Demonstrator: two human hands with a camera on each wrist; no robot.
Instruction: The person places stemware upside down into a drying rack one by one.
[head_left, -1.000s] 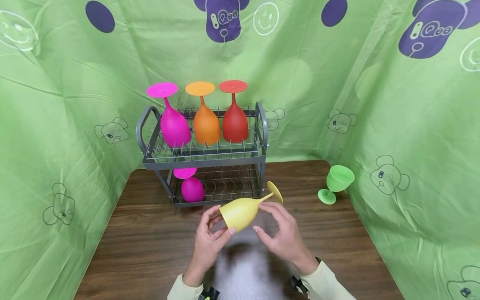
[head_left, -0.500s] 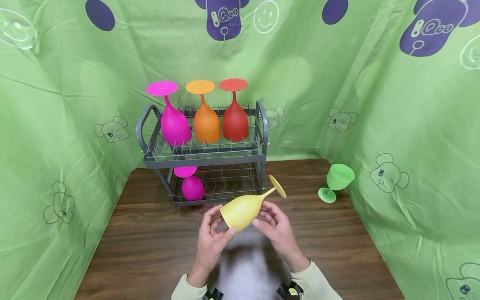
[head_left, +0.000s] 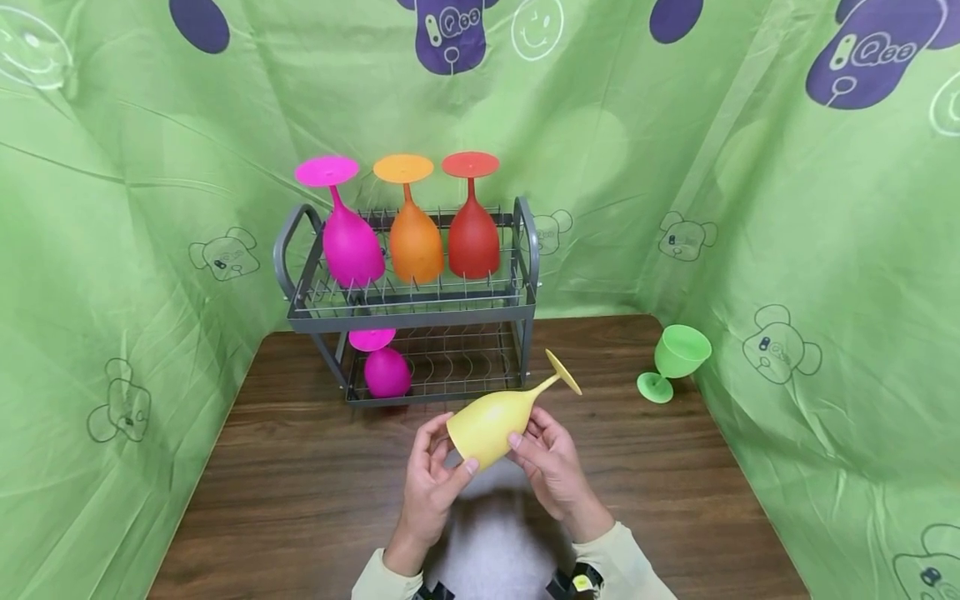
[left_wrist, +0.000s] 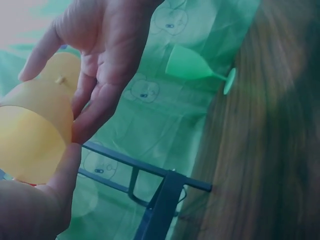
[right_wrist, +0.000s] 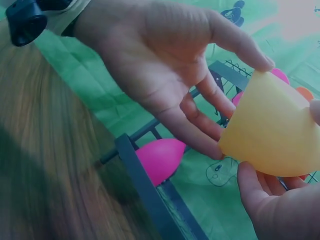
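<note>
A yellow wine glass (head_left: 491, 427) is held tilted over the table in front of the rack, its foot up to the right and its mouth down to the left. My left hand (head_left: 431, 483) grips the bowl near the rim, thumb in front and fingers behind. Around the stem end of the bowl, my right hand (head_left: 555, 471) holds with its thumb on the near side. In the left wrist view the mouth of the yellow wine glass (left_wrist: 30, 140) faces the camera; the right wrist view shows the bowl of the wine glass (right_wrist: 280, 130) between both hands.
A grey two-tier dish rack (head_left: 412, 320) stands at the back. Its upper tier bears upside-down pink (head_left: 352, 246), orange (head_left: 417, 246) and red (head_left: 474, 242) wine glasses. Another pink glass (head_left: 387, 372) is below. A green wine glass (head_left: 682, 352) lies tipped at the right by the curtain.
My right hand has closed in from beside the stem to hold the bowl of the yellow wine glass. The glass and both hands have shifted slightly right.
</note>
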